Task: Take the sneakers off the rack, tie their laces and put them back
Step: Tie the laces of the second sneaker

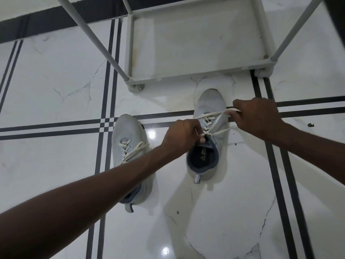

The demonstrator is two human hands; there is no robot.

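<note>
Two pale grey sneakers with white laces stand on the tiled floor, toes pointing away from me. The left sneaker [128, 135] has loose laces, and my left forearm crosses over its heel. The right sneaker [209, 103] lies between my hands. My left hand [182, 136] pinches a lace at the top eyelets near the tongue. My right hand [255, 116] grips a lace loop pulled out to the right of the shoe. The lace [214, 120] stretches taut between both hands.
A pale grey shoe rack [196, 76] stands just beyond the sneakers, its bottom shelf bare and its poles rising toward me. The glossy white marble floor [56, 90] carries dark stripe lines. A dark band runs along the far wall.
</note>
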